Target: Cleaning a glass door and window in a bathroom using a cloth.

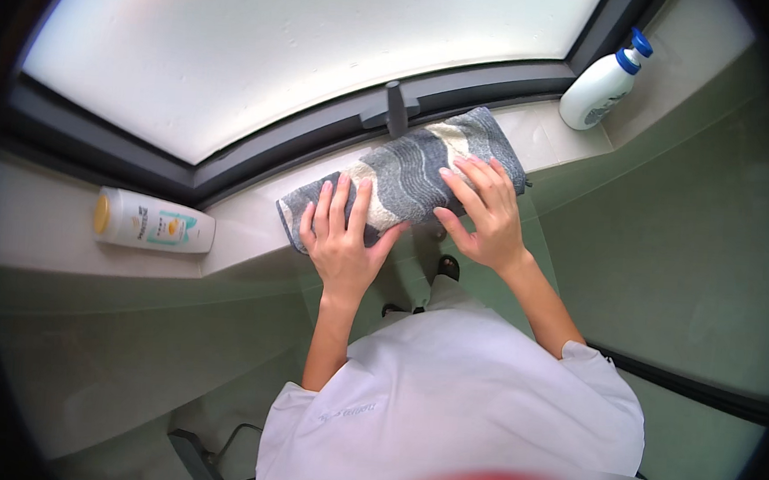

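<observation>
A folded grey and cream towel with wavy stripes (405, 175) lies along the tiled window ledge (246, 238), below the window handle. My left hand (340, 237) rests palm down on its left part, fingers apart, thumb at the near edge. On the right part lies my right hand (485, 210), its fingers spread over the cloth and its thumb by the near edge. Neither hand's fingers close around the towel.
A white shampoo bottle with a yellow cap (154, 221) lies on the ledge at the left. At the right stands a white pump bottle with a blue top (598, 88). Behind the towel are the dark window frame (493, 82) and the window handle (396, 109).
</observation>
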A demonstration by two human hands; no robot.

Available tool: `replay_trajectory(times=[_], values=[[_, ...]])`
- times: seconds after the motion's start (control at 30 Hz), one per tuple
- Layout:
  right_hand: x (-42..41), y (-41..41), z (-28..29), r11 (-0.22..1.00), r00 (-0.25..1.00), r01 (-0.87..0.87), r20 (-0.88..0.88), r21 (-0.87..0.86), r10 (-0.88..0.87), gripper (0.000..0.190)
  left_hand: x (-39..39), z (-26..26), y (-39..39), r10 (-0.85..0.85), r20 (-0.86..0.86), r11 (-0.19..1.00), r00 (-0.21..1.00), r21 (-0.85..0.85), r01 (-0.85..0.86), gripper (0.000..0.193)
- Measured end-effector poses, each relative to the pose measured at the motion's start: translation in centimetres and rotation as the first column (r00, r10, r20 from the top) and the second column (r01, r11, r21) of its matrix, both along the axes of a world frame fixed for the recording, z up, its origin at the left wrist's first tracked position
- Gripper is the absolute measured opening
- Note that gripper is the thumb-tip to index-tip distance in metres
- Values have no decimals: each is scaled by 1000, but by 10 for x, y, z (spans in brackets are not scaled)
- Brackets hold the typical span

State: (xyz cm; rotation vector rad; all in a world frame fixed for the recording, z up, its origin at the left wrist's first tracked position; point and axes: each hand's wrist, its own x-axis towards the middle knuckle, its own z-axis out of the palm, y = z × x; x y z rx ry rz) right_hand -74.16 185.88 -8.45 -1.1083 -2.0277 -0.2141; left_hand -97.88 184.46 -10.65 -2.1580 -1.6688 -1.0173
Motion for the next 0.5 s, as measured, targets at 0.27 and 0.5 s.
replay_trajectory(times=[0.27,0.5], values=[[6,21,-4,997,996,24,82,-80,-17,57,7,11,4,41,-48,993,998,-107,-46,66],[5,15,-1,990,996,71,58,-124,-64,61,11,17,15,97,-19,990,995,-99,-99,53]])
